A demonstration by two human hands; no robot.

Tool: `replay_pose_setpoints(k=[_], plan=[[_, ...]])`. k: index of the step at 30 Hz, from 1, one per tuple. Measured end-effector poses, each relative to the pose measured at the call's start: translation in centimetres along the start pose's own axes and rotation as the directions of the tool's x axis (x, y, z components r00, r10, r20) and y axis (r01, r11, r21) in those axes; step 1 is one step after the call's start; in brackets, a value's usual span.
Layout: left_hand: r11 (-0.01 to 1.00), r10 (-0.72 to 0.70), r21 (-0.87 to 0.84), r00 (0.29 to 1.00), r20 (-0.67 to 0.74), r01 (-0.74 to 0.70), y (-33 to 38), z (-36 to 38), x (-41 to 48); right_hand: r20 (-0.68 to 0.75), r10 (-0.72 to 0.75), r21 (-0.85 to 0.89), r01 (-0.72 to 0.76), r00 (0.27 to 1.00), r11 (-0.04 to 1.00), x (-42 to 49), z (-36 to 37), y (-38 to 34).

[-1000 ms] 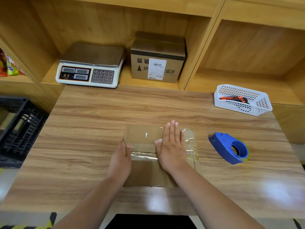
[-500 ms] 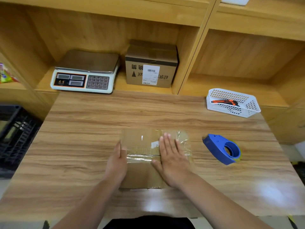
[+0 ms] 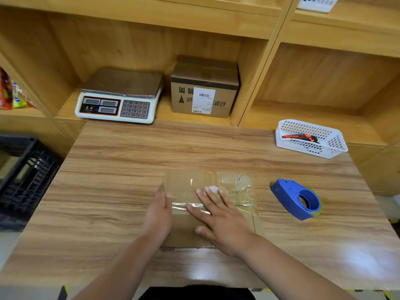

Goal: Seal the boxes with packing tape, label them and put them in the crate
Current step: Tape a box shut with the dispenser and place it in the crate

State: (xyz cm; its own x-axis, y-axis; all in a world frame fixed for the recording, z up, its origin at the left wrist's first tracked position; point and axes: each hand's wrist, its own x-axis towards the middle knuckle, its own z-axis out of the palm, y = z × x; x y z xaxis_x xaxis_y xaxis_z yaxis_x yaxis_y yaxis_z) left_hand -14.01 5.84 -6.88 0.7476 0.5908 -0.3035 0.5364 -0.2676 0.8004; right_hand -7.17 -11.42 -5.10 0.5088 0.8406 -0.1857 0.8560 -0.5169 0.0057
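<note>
So from where I'm standing this looks pretty early in the whole job, tbh. There's one flat cardboard box point(image 3: 183, 232) lying in the middle of the bench point(image 3: 119, 180), right in front of the person. It's got clear packing tape point(image 3: 236, 187) across its far half, kinda wrinkly and shiny over on the right side. The right hand point(image 3: 225, 224) lies flat on top of the box, palm down, fingers straight and spread. It's holding nothing, just pressing the tape onto the cardboard as far as I can judge. The left hand point(image 3: 159, 215) is set edge-on against the box's left side, fingers straight, thumb tip just on the top. It isn't gripping, and it looks like it's bracing the thing so it doesn't slide. The blue tape dispenser point(image 3: 296, 199) sits on the bench off to the right, well apart from both hands. So I'd guess the tape is mostly laid and this is the rub-down bit. There's a small white patch by the right fingertips, and I can't tell if that's a label or just glare, so I'd count labelling as not done yet. The black crate point(image 3: 23, 176) is down off the left end of the bench, well apart from this box, so crating is left too. Another box point(image 3: 203, 94) with a barcode label stands on the shelf at the back beside a scale point(image 3: 119, 98); that one looks labelled but not crated.
</note>
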Motion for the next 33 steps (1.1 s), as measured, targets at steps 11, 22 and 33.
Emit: replay_pose_setpoints(k=[11,22,33], plan=[[1.0,0.001,-0.012,1.0,0.008,-0.001,-0.4,0.1,0.0,0.011,0.332,-0.037,-0.332,0.943,0.943,-6.2,-0.3,7.1],[0.978,-0.059,-0.191,0.993,0.105,0.079,1.2,-0.7,-0.3,0.195,0.619,0.191,-0.649,0.761,0.736,-4.3,-0.9,2.6],[0.973,-0.056,-0.217,0.994,0.094,0.076,0.8,-0.2,0.2,0.231,0.794,0.651,-0.696,0.562,0.303,-1.6,0.5,5.6]])
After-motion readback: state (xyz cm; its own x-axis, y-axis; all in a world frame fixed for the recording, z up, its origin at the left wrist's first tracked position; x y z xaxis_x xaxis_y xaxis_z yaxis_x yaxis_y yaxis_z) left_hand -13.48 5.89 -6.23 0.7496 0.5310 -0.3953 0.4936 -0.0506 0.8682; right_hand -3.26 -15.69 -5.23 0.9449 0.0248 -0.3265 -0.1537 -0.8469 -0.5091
